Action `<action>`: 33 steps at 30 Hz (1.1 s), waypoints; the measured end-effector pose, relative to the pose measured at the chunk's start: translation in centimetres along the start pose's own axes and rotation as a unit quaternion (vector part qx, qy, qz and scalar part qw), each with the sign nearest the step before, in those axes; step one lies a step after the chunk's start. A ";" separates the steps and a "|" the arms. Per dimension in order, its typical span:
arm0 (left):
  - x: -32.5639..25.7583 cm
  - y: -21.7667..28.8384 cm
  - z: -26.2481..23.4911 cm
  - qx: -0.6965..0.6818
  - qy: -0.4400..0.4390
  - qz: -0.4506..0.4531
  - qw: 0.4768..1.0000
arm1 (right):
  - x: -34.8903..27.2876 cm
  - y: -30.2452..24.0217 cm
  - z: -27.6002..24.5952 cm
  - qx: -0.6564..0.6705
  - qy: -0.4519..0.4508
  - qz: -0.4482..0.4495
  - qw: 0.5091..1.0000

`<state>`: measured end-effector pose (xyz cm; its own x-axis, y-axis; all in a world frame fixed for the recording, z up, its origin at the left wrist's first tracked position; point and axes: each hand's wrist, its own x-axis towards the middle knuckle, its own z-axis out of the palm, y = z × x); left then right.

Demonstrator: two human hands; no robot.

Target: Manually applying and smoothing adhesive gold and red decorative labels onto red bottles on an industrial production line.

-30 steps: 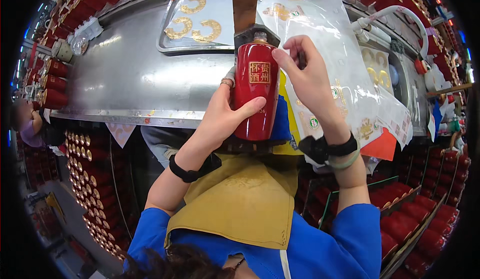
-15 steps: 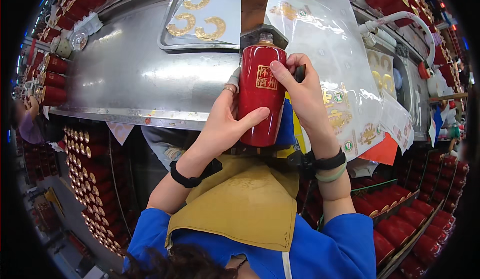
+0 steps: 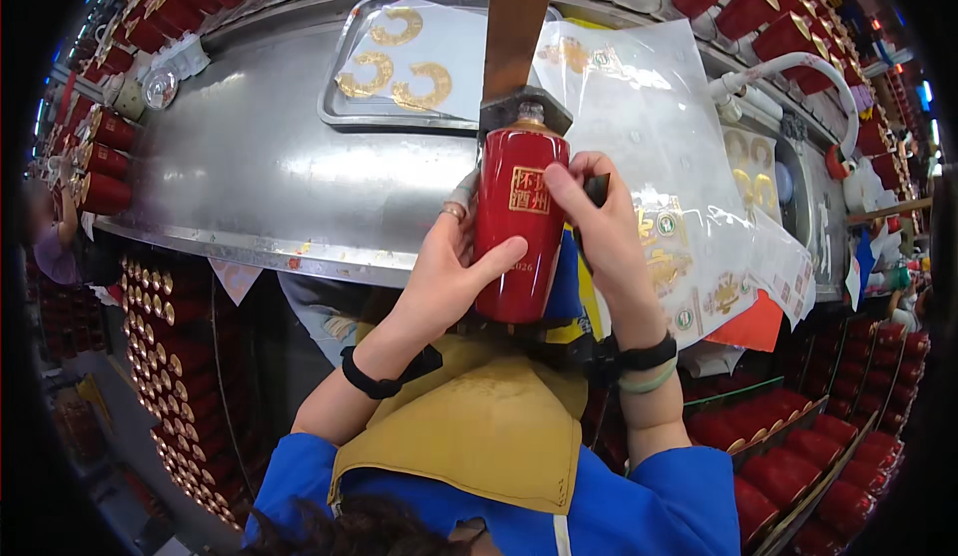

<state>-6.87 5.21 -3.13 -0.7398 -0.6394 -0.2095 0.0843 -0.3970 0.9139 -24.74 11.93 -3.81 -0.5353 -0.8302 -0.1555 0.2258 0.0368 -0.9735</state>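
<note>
A glossy red bottle (image 3: pixel 507 291) lies with its bare neck toward the far side, against a dark angular bracket. Gold lettering in a square frame (image 3: pixel 530 189) sits on its upper body. My left hand (image 3: pixel 454 275) wraps round the bottle's left side, thumb resting across the front. At the right side, my right hand (image 3: pixel 604 212) presses its thumb on the frame's right edge. A small black flat piece (image 3: pixel 597 190) is held in the bent fingers of that hand; its full shape is hidden.
A metal tray (image 3: pixel 334 67) with gold horseshoe-shaped decals (image 3: pixel 422 85) stands beyond my left hand. Clear decal sheets (image 3: pixel 639 97) spread to the right, near a white faucet (image 3: pixel 798 62). A wooden post (image 3: pixel 519 27) rises behind the bottle. Racks of red bottles (image 3: pixel 788 461) flank me.
The view has shifted, so everything sits lower. My right hand has slid slightly down along the frame's edge. Small print low on the bottle now shows, and my left hand still grips it.
</note>
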 end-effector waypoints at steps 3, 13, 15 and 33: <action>-0.1 0.2 0.1 0.008 0.002 -0.007 1.000 | -0.3 -0.2 0.5 -0.008 0.001 -0.008 1.000; -0.1 0.3 0.3 0.012 0.007 0.004 1.000 | -0.4 -0.3 0.7 -0.009 0.012 -0.007 1.000; 0.1 0.2 0.2 0.014 0.005 0.004 1.000 | -0.3 -0.3 0.9 -0.002 0.014 -0.008 1.000; 0.2 -0.2 -0.5 0.020 -0.017 0.019 0.999 | -10.1 -1.3 0.5 -0.176 -0.009 -0.086 0.981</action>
<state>-6.64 4.83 -3.54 -0.7589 -0.6302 -0.1638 0.0856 -0.3460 0.9343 -19.26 19.99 -0.93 -0.5257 -0.8505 0.0169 -0.1633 0.0814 -0.9832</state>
